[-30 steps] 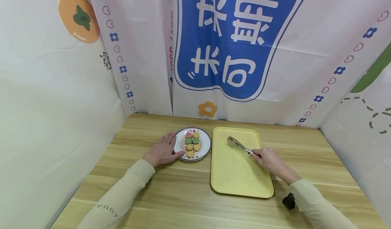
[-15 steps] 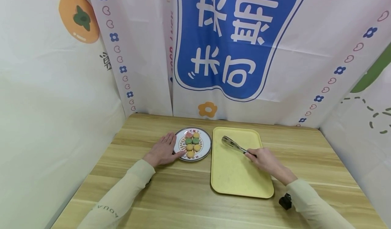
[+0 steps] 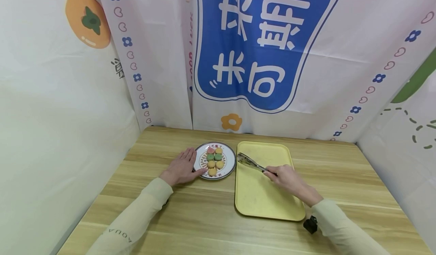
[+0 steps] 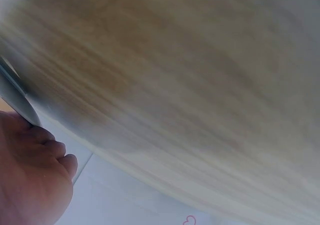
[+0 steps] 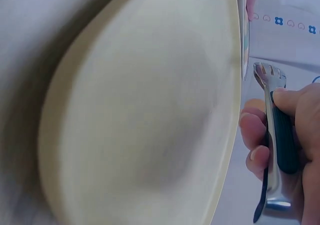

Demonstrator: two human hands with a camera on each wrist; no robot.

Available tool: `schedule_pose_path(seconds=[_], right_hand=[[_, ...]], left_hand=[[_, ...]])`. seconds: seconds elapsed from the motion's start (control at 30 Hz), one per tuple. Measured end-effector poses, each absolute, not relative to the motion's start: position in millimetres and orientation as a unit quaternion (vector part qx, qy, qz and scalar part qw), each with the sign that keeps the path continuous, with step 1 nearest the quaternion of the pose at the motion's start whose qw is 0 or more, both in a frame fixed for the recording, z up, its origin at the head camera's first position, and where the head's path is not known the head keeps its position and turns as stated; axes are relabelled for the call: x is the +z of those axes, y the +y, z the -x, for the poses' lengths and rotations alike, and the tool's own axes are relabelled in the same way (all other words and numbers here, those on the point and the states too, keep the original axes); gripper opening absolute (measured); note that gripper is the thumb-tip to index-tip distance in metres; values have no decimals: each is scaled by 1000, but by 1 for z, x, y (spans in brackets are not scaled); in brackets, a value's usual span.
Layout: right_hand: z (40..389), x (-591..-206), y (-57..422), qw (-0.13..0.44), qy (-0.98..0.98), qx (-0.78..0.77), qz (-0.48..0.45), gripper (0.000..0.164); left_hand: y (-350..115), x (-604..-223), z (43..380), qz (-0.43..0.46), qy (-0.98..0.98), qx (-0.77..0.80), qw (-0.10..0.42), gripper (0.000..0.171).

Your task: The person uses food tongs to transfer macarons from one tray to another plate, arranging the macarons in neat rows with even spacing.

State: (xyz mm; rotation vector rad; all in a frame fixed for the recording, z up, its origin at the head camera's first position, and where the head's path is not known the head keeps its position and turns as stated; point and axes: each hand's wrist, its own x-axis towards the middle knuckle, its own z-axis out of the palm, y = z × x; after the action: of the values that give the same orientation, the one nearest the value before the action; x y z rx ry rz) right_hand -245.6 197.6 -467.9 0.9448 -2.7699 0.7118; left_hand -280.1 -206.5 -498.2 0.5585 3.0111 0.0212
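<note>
My right hand [image 3: 286, 177] grips metal food tongs [image 3: 251, 162] with dark handle pads; their slotted head reaches over the left edge of the yellow tray [image 3: 269, 198], close to the plate. In the right wrist view the thumb lies along one arm of the tongs [image 5: 282, 140] and the fingers curl round the other. A round white plate [image 3: 229, 168] with a printed pattern bears several small round cookies [image 3: 211, 164] in yellow, green and pink, set in two columns. My left hand [image 3: 182, 167] rests flat at the plate's left rim, fingers straight, thumb over the rim's lower edge.
Everything stands on a wood-grain table [image 3: 204, 224]. Directly right of the plate lies the tray, with a narrow gap between them. A printed cloth [image 3: 170, 58] hangs behind the table's back edge, and white walls close in both sides.
My right hand has carried the tongs leftward across the tray, from its middle to its left edge beside the plate. The left hand, plate and cookies have stayed in place.
</note>
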Motion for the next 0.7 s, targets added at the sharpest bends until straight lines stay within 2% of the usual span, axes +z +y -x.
schedule_pose_path(seconds=[0.7], right_hand=[[242,-471,165,52,-913,222,-339,21]], left_hand=[[-206,-500,281,-183,983,12,33,105]])
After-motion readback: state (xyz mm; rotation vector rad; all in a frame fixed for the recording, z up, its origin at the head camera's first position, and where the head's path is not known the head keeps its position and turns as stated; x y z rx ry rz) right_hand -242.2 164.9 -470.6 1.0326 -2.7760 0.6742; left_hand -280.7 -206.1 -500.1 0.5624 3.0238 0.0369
